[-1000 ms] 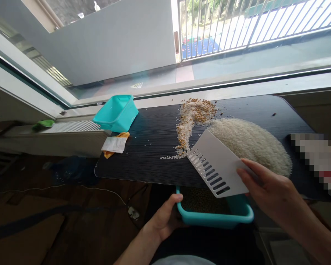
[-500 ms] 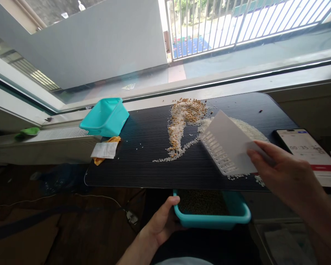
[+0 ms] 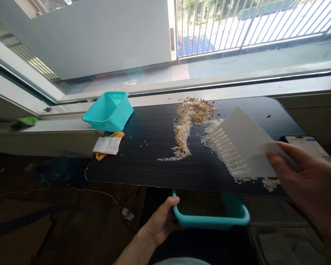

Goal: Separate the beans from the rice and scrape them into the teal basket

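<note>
My left hand grips the left end of a teal plastic basin, thumb over its rim. The basin sits below the table's front edge and holds a layer of small dark grains. In my right hand is a white plastic scraper with a row of slots along its lower left edge. It is tilted over a pile of white rice, part of which it hides. Left of the scraper lies a curved heap of rice mixed with yellow beans.
An empty-looking teal basin stands at the table's left back. Before it lies a white tissue on an orange cloth. A phone lies at the right, partly behind my right hand. The black table meets a window sill.
My right hand and the scraper have moved right, pulling away from the mixed heap. The rice trail between the two piles has been broken. My left hand keeps its hold.
</note>
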The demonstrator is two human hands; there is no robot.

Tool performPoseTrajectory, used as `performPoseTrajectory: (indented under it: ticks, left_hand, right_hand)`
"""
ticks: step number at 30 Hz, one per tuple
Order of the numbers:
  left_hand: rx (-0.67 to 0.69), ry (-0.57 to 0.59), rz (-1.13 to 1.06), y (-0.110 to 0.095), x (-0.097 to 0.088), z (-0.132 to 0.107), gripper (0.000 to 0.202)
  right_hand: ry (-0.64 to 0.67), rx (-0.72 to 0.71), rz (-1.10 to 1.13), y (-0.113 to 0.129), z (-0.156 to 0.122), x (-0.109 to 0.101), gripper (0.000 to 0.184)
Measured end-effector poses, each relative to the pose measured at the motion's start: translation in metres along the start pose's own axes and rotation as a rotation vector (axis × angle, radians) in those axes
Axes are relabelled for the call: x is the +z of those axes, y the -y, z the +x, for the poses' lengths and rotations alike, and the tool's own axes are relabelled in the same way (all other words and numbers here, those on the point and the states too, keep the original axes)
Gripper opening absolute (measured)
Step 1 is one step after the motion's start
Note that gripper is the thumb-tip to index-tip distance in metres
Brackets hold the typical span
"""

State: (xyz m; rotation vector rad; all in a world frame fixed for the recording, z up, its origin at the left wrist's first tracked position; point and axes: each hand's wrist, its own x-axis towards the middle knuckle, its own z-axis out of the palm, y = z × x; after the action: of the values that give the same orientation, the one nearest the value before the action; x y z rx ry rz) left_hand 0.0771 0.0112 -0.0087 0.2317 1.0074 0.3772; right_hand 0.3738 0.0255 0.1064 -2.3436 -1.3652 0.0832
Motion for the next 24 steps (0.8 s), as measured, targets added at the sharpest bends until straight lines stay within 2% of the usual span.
performPoseTrajectory:
  ticks: [4,12,16,22,24]
  left_hand:
    - [-0.001,-0.020,0.001,-0.001,0.001,0.000,0.061]
    - [0.002,-0.018,0.002,0.000,0.001,0.002,0.062]
    - [-0.005,-0.019,0.003,0.000,0.000,0.002,0.063]
    - [0.000,-0.008,-0.001,-0.001,-0.001,0.001,0.064]
    - [0.001,-0.007,-0.002,0.000,-0.002,0.002,0.066]
  right_hand:
    - [-0.062,-0.016,-0.046,-0.012,0.004,-0.001,0.045]
    - [0.009,0.080,0.087,0.003,0.002,0.002,0.043]
    - [-0.025,0.103,0.061,0.002,0.004,0.001,0.045]
    - [0.078,0.118,0.096,0.002,0.004,0.001,0.043]
    - [0.067,0.132,0.109,0.002,0.002,0.001,0.043]
